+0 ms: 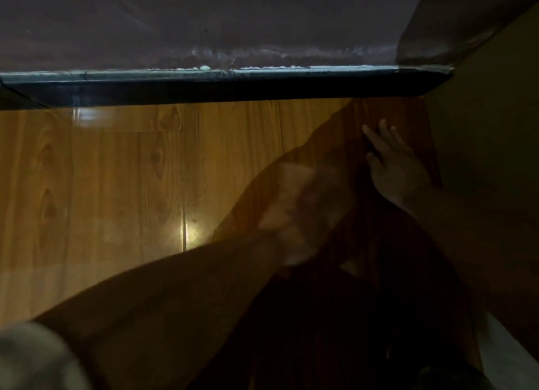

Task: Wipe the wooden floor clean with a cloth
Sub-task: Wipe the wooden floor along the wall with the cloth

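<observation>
The wooden floor [116, 185] is glossy and brown, with a light glare near its middle. My left hand [300, 211] reaches in from the lower left and is smeared by motion blur over the shadowed boards. A pale blurred patch lies with it, and I cannot tell whether that is the cloth or how the fingers lie. My right hand [392, 163] rests flat on the floor further right, fingers straight and spread, close to the right-hand wall.
A dark skirting board [221, 87] runs along the foot of the back wall [204, 24]. A dark wall or panel [490, 144] bounds the floor on the right. Shadow covers the lower right, where a pale surface [504, 354] shows.
</observation>
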Available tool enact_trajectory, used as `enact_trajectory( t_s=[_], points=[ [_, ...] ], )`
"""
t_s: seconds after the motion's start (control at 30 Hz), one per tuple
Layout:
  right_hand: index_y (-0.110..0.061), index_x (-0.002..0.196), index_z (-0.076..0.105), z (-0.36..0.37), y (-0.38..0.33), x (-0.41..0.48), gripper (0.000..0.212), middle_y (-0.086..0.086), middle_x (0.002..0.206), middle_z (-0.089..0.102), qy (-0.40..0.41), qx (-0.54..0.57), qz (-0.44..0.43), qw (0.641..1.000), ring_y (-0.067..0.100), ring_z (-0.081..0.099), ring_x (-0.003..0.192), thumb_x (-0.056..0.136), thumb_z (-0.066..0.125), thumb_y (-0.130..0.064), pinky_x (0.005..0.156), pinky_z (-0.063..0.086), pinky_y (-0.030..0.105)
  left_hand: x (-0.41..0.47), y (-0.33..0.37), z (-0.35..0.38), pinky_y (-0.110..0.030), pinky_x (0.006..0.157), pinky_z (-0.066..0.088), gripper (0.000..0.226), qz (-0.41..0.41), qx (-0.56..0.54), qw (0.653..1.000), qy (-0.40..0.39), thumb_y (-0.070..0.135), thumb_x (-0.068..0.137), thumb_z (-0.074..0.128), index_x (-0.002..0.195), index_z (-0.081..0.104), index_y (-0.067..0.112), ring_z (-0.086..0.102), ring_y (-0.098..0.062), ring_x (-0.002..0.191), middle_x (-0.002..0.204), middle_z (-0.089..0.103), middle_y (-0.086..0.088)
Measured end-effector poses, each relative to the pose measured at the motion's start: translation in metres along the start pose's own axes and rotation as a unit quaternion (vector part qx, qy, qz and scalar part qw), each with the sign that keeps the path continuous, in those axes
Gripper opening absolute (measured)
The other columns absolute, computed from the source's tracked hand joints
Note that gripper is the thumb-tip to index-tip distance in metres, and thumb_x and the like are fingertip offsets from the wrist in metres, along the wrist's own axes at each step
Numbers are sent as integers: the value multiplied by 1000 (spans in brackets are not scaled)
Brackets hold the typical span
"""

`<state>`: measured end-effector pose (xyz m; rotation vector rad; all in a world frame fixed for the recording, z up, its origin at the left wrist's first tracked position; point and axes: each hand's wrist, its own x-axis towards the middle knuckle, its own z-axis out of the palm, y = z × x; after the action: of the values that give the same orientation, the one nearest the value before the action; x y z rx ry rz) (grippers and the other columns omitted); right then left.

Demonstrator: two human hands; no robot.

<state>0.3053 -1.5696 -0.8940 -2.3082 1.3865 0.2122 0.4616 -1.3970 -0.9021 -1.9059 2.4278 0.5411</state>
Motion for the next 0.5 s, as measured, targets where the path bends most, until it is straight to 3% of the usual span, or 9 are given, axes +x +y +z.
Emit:
enact_trajectory(
  t_s=[0.07,0.1,0.13,0.17,0.23,0.33,0.4,0.47,0.5],
  points=[
    [-32,153,19,-9,6,6,53,0,162,7,7,-18,-34,999,18,3,149,103,37,-25,121,7,34,1,5,-9,-41,115,8,47,193,-90,975,-62,39,100,36,146,33,30,11,-28,146,156,24,-2],
    [-31,153,19,-10,11,5,54,1,162,8,8,-12,-37,999,18,3,149,103,38,-24,120,7,34,8,-3,-16,-35,111,15,44,198,-181,957,-109,41,102,28,144,33,30,23,-27,142,147,34,0],
    [-30,153,19,-8,8,6,54,2,162,7,15,-2,-41,999,19,2,149,103,37,-23,120,5,34,11,-22,-20,-31,107,20,42,132,-234,958,-100,41,103,25,141,34,26,32,-26,136,137,41,0],
    [-30,153,17,-6,2,10,54,2,162,5,16,10,-43,999,20,0,149,103,36,-22,120,3,36,15,-50,-29,-34,109,22,44,3,-193,980,-56,39,103,28,142,33,22,33,-29,136,140,40,-3],
    [-29,154,15,2,3,3,55,2,162,1,8,17,-35,999,21,-4,149,103,34,-20,118,-1,39,17,-92,-26,-46,115,15,55,-277,-85,953,85,41,99,35,149,24,24,17,-37,143,157,21,-9],
    [-29,154,13,3,10,-6,56,3,162,0,-16,-4,-32,999,23,-4,149,103,35,-20,117,-1,41,12,-84,-21,-50,118,4,59,-420,-99,894,123,43,99,33,153,12,30,-1,-36,146,161,3,-4],
    [-30,154,12,0,16,-8,56,2,162,-1,-21,-5,-22,1000,22,-4,149,103,34,-22,118,-1,41,20,-41,-16,-47,117,6,59,-335,-89,930,124,42,99,32,153,14,26,3,-32,147,161,6,-7],
    [-31,154,12,-2,18,-7,55,1,163,-1,-33,-4,-13,999,21,-5,149,103,33,-23,118,-1,41,23,-7,-2,-47,118,1,63,-100,-53,993,45,46,97,32,153,11,28,-2,-28,147,161,3,-5],
    [-31,154,13,-5,12,-2,55,1,163,-1,-29,3,-22,999,21,-5,149,103,34,-23,118,0,41,21,-13,-6,-47,118,-3,65,-23,-19,1000,8,49,96,33,153,8,30,-6,-27,147,161,-1,-3]
  ],
)
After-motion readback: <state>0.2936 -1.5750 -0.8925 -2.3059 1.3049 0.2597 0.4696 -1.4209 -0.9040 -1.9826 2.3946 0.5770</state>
